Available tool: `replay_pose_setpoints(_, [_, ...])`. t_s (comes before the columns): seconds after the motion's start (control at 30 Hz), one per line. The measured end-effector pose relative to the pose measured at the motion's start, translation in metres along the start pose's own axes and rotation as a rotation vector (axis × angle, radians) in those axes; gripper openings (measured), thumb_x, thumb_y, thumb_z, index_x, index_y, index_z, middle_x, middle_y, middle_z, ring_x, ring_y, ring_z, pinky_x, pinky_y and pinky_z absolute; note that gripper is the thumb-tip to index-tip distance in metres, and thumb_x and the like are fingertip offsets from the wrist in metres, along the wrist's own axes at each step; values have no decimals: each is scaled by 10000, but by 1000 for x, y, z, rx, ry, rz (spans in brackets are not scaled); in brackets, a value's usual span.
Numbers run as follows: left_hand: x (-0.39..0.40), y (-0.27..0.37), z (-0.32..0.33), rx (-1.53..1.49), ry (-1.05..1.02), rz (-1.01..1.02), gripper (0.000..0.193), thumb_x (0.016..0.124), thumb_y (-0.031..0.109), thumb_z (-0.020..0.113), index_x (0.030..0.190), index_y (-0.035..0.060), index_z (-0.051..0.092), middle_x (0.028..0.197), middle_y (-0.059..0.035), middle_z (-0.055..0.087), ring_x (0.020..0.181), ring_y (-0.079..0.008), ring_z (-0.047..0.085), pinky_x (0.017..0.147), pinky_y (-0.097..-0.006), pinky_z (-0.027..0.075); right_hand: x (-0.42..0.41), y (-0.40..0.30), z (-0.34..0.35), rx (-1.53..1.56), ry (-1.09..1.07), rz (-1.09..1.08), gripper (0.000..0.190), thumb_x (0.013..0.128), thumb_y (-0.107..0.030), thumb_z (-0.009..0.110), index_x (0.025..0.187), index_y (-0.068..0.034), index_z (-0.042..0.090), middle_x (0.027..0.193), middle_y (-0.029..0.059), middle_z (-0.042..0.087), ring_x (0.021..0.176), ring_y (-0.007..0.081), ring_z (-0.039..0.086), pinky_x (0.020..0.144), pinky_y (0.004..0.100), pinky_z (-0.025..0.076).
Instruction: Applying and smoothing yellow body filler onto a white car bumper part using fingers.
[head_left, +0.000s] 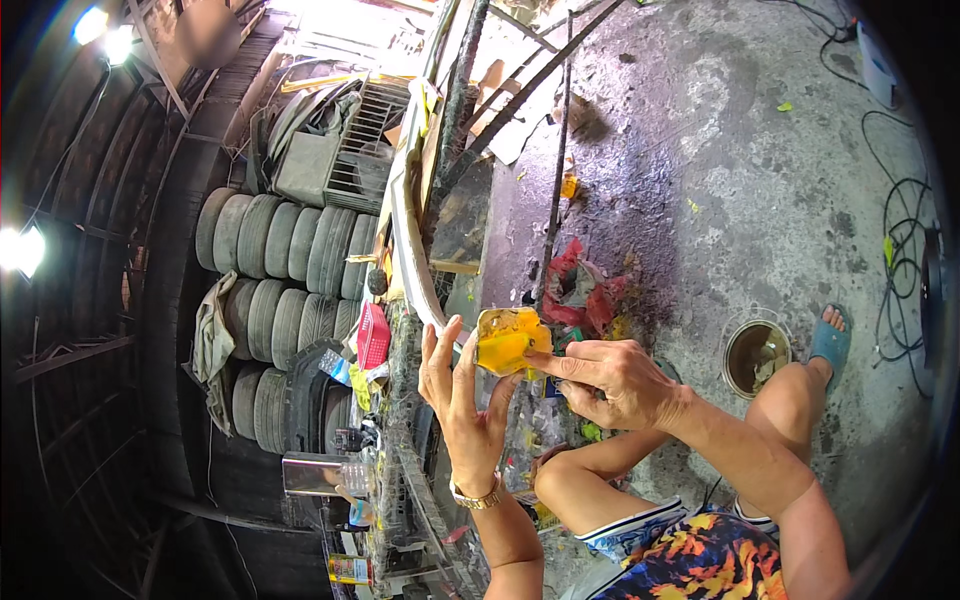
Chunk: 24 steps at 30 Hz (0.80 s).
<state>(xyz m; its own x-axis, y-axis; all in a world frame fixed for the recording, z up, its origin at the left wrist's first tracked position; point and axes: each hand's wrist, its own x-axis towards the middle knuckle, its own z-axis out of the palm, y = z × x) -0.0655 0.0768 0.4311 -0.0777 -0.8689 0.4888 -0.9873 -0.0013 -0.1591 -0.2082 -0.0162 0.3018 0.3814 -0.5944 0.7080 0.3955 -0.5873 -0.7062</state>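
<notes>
A small yellow piece (510, 346), flat-faced with brownish smears along its upper part, is held up in front of me; its exact kind I cannot tell. My left hand (469, 409), with a gold-coloured watch on the wrist, grips it by the edge between thumb and fingers. The extended index finger of my right hand (611, 379) touches its lower right side, while the other fingers are bent. Whether something small is inside the curled right fingers is hidden. Just behind the yellow piece runs a long, pale curved strip (409, 247).
Stacked tyres (259, 232) stand beyond a cluttered bench with a pink plastic basket (373, 335). Dark metal bars (559, 187) cross over the floor. A red plastic bag (574, 289) lies near my hands. A round bucket (757, 358) stands by my foot, and black cable (904, 255) lies coiled at right.
</notes>
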Motion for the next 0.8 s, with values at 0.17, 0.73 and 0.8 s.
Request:
replay_pose_setpoints(0.17, [-2,-2,2,-32,-7,0,603,829,240,779,1374,90,568,1498,-120,478,1459,-385,334,1150,-507,247,7,2,9,52,36,-62,473,838,-64,612,1307,-107,652,770,93,600,695,272,639,640,387,565])
replay_pose_setpoints(0.73, [2,2,-2,18,-15,-3,625,804,214,798,1376,99,575,1498,-115,477,1453,-389,340,1153,-502,252,3,2,8,1,89,-63,514,807,-37,625,1315,-116,656,735,81,553,630,256,599,590,379,534])
replay_pose_setpoints(0.8, [1,1,-2,16,-18,-2,628,800,207,799,1377,99,575,1501,-115,474,1455,-388,339,1155,-499,251,5,1,8,-10,40,-50,528,819,-60,636,1342,-133,636,763,77,583,663,259,627,622,378,564])
